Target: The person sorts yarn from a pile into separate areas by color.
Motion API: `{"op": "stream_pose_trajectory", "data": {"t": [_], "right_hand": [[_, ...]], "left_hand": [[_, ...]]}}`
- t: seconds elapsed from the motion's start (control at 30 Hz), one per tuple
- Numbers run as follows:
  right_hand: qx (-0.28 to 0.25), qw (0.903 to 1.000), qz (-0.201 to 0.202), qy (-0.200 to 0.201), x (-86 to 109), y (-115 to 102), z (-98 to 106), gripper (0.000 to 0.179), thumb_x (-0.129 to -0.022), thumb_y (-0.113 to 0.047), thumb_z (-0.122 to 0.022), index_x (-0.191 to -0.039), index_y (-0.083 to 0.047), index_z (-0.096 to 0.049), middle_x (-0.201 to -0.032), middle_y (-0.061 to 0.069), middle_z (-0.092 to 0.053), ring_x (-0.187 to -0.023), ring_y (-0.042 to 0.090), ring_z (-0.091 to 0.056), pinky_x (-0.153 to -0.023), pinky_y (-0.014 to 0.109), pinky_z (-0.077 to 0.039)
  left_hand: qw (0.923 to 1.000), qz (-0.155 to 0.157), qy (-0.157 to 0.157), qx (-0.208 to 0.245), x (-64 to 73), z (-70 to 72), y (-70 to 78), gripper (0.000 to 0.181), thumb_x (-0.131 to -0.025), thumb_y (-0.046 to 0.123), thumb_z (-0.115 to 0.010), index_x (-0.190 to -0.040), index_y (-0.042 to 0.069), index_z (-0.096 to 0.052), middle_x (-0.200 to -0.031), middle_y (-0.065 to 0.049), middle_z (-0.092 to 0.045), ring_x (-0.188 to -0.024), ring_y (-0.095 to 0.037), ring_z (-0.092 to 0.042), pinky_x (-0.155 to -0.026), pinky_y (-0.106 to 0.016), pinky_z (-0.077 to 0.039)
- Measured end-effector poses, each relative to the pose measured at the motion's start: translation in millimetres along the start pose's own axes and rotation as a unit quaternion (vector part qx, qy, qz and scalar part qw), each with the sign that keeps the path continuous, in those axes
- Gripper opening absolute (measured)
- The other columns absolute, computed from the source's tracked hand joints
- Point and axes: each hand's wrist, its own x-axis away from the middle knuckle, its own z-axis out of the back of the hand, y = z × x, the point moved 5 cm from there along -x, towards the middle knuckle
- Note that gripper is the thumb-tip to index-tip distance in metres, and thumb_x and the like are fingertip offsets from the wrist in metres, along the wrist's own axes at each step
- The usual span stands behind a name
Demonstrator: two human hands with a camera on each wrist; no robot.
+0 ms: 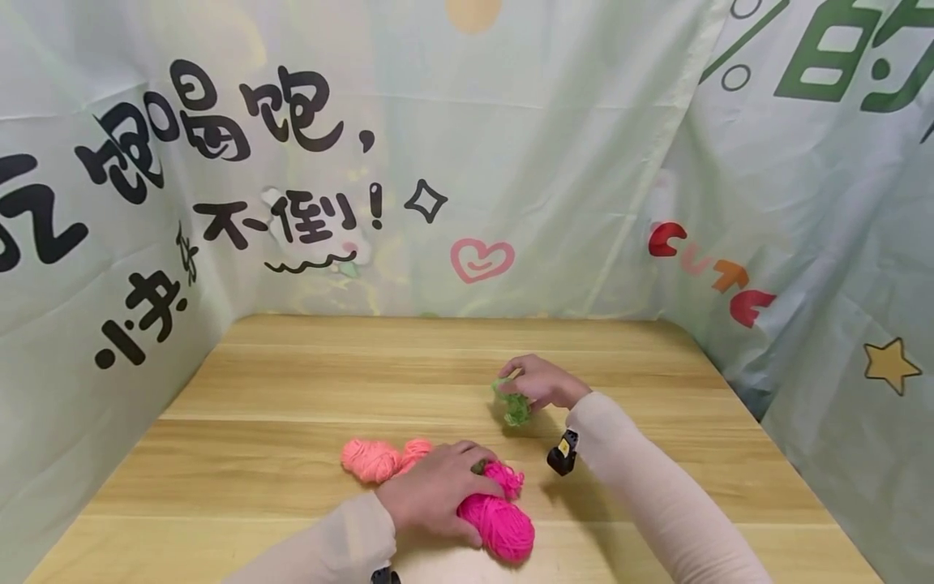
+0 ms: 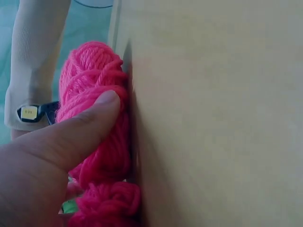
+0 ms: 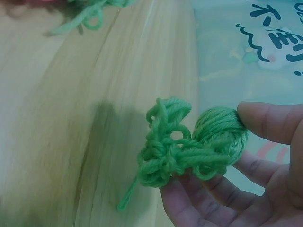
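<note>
Green yarn, pinched in the right hand, pink yarn, gripped beside the left hand's palm

The tabletop is pale yellow-brown, with wood grain and seams running from side to side. On its nearer part lies coral yarn in two neighbouring bunches, the right one partly covered. Further right lies pink yarn, a fat bundle with a smaller, looser bunch behind it. Some green yarn lies close beside the pink.
</note>
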Motion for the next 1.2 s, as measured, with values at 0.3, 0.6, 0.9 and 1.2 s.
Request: {"op": "stream_pose_trajectory", "data": {"t": [0.3,0.6,0.9,1.2], "right_hand": [[-0.008,0.9999,-0.011,0.004,1.9,8,11,0.037,-0.094,-0.023,-0.064,-0.125,-0.004,-0.055,-0.122,0.016,-0.053,-0.106,0.029,-0.058,-0.076,0.046,-0.055],[-0.015,0.9996,-0.019,0.012,2.9,15,22,0.038,-0.096,-0.022,-0.062,-0.127,-0.003,-0.053,-0.125,0.018,-0.049,-0.116,0.033,-0.052,-0.079,0.048,-0.054],[-0.021,0.9994,-0.021,0.019,7.0,22,31,0.04,-0.096,-0.023,-0.062,-0.128,-0.002,-0.052,-0.124,0.017,-0.051,-0.109,0.029,-0.055,-0.078,0.045,-0.054],[-0.031,0.999,-0.027,0.016,9.3,28,41,0.04,-0.097,-0.022,-0.061,-0.129,-0.001,-0.05,-0.128,0.019,-0.05,-0.114,0.031,-0.053,-0.08,0.046,-0.054]], "left_hand": [[0.9999,0.006,0.004,0.008,-0.7,2.8,-9.2,0.06,-0.076,0.057,-0.075,-0.131,0.04,-0.058,-0.14,-0.001,-0.046,-0.129,-0.023,-0.041,-0.098,-0.041,-0.043],[0.9999,0.012,0.01,0.003,-2.5,4.4,-14.5,0.056,-0.078,0.053,-0.076,-0.129,0.038,-0.059,-0.136,-0.001,-0.048,-0.125,-0.022,-0.044,-0.097,-0.041,-0.044],[0.9985,0.053,0.014,-0.004,-5.9,4.2,-21.1,0.057,-0.079,0.052,-0.076,-0.131,0.036,-0.058,-0.135,-0.002,-0.049,-0.124,-0.023,-0.045,-0.097,-0.043,-0.045],[0.9953,0.078,-0.007,0.058,-6.4,8.0,-25.4,0.06,-0.08,0.049,-0.076,-0.135,0.035,-0.054,-0.138,-0.002,-0.047,-0.125,-0.023,-0.045,-0.1,-0.042,-0.043]]}}
